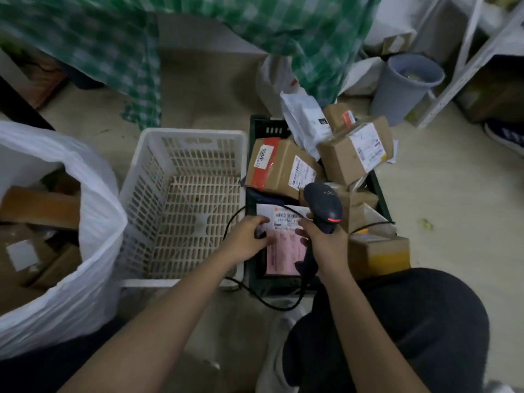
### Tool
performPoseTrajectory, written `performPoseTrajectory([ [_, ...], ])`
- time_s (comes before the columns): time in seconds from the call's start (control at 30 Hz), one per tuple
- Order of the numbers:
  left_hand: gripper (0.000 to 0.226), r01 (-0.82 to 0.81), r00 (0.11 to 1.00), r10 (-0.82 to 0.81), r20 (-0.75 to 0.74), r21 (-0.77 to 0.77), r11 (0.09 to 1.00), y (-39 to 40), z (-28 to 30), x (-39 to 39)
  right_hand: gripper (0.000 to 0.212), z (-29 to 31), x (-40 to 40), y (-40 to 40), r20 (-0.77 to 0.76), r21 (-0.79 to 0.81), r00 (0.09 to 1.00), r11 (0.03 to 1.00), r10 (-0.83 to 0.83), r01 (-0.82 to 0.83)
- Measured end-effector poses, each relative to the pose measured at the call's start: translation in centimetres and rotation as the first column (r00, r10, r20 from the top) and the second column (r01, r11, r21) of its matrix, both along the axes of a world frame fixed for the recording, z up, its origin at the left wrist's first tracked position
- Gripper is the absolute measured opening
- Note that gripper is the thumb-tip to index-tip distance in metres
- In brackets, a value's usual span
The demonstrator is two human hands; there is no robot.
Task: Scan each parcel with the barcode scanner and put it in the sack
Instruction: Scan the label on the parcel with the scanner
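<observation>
The right hand [323,245] is gripping the barcode scanner [323,208], fingers [304,225] wrapped round its handle, the scanner's head rising just above the knuckles with a red light glowing on it, and its black cable [272,303] is looping down to the floor below the wrist. Just beside those fingers the left hand [246,239] is pinching the near-left edge of a flat dark parcel [280,245], fingertips curled onto it beside the white barcode label [286,218], a pink slip [286,251] showing between the two hands. That parcel is lying in the dark crate [269,129], and beyond the fingers more parcels are piling up: a cardboard box with red tape [272,165], another brown box [354,148] further right, a white mailer bag [306,120] standing behind them. To the left of the left hand a white slatted basket [181,199] is sitting on the floor, and well beyond that the white sack [93,217] is standing open, brown boxes showing inside. A grey bin [405,83] is standing far off past the crate.
</observation>
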State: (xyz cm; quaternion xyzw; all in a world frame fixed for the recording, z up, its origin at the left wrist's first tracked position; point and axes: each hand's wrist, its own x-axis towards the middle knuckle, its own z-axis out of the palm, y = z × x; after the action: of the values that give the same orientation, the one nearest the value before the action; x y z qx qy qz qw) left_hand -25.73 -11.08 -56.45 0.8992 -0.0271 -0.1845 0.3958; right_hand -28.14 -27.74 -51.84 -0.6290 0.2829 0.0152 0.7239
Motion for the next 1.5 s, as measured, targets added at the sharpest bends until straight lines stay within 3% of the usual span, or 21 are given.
performPoseTrajectory([
  [0.13,0.104,0.157,0.986,-0.154,-0.070,0.034,0.987,-0.2,-2.0,-2.0,0.022,-1.3,-2.8,-0.1,-0.041,0.001,0.999,1.000,-0.026,0.026],
  [0.23,0.131,0.340,0.939,-0.325,-0.116,0.164,0.926,-0.1,-2.7,-2.3,0.026,-2.1,-3.9,-0.4,-0.063,-0.008,0.997,0.999,-0.032,0.032],
  [0.37,0.128,0.376,0.926,-0.372,-0.061,0.245,0.894,0.3,-2.7,-1.7,0.022,-2.2,-4.2,-0.8,-0.050,-0.017,0.998,0.999,-0.031,0.030],
  [0.5,0.111,0.235,0.972,-0.235,0.005,0.042,0.971,0.5,-1.6,-1.3,0.020,-1.8,-4.5,-1.0,-0.020,-0.027,1.000,0.999,-0.022,0.021],
  [0.63,0.101,0.037,0.999,-0.030,0.039,-0.190,0.981,1.5,1.7,-1.5,0.015,-0.7,-4.4,-0.9,0.077,-0.078,0.997,0.997,-0.020,0.026],
  [0.7,0.099,-0.108,0.991,0.125,0.036,-0.317,0.942,3.2,3.3,-1.7,0.013,-0.2,-4.2,-0.6,0.116,-0.086,0.992,0.995,-0.045,0.055],
  [0.8,0.089,-0.256,0.961,0.276,0.000,-0.375,0.891,5.9,4.9,-2.4,0.014,0.4,-3.4,0.6,0.135,-0.095,0.989,0.993,-0.057,0.070],
  [0.87,0.074,-0.368,0.924,0.380,-0.046,-0.384,0.847,7.4,5.5,-3.3,0.026,0.8,-2.9,1.8,0.130,-0.091,0.992,0.996,-0.005,0.017],
  [1.0,0.042,-0.542,0.836,0.514,-0.193,-0.434,0.719,9.7,6.8,-5.6,0.021,1.5,-2.5,4.6,0.175,-0.136,0.966,0.977,0.189,-0.167],
  [1.07,0.025,-0.568,0.823,0.504,-0.264,-0.424,0.706,10.8,7.4,-6.8,0.021,1.9,-2.6,5.9,0.173,-0.119,0.954,0.967,0.245,-0.227],
  [1.17,0.039,-0.576,0.815,0.458,-0.354,-0.416,0.704,12.1,8.0,-8.3,0.021,2.6,-2.5,7.3,0.212,-0.083,0.939,0.962,0.272,-0.260],
  [1.23,0.054,-0.563,0.819,0.452,-0.354,-0.344,0.751,12.6,7.7,-8.8,0.024,3.0,-2.3,8.3,0.218,-0.091,0.936,0.961,0.275,-0.261],
  [1.33,0.065,-0.558,0.816,0.460,-0.351,-0.271,0.784,12.3,7.3,-9.4,0.023,2.7,-2.1,9.3,0.148,-0.154,0.954,0.959,0.260,-0.237],
  [1.5,0.089,-0.509,0.855,0.406,-0.321,-0.373,0.776,11.8,6.5,-11.1,0.024,1.6,-2.5,10.2,0.064,-0.289,0.954,0.920,0.293,-0.264],
])
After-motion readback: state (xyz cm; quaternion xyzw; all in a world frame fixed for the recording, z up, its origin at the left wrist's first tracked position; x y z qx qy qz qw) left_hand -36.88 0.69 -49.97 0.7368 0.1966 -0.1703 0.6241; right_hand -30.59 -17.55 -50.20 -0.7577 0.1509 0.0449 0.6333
